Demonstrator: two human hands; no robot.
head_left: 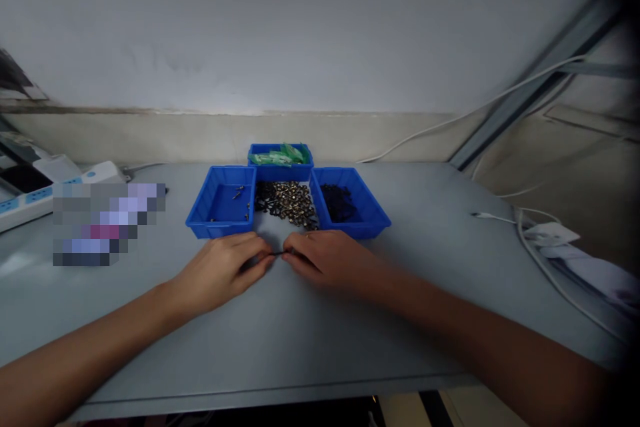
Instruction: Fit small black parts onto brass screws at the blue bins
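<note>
My left hand (233, 260) and my right hand (320, 255) meet above the grey table, each in a pinch. Between their fingertips runs a thin dark piece (278, 253), gripped at both ends; its kind is too small to make out. Just beyond lies a loose pile of small brass-coloured metal parts (293, 200), with black pieces (265, 197) on its left side. A blue bin (203, 203) behind my left hand holds several small metal parts. Behind my right hand, another blue bin (373, 207) contains many small black pieces (337, 202).
A third blue bin (280, 172) with green plastic bags (280, 155) stands at the back by the wall. On the left are a white power strip (30, 203) and a blurred-out object (107, 223). White cables (540, 260) lie at the right.
</note>
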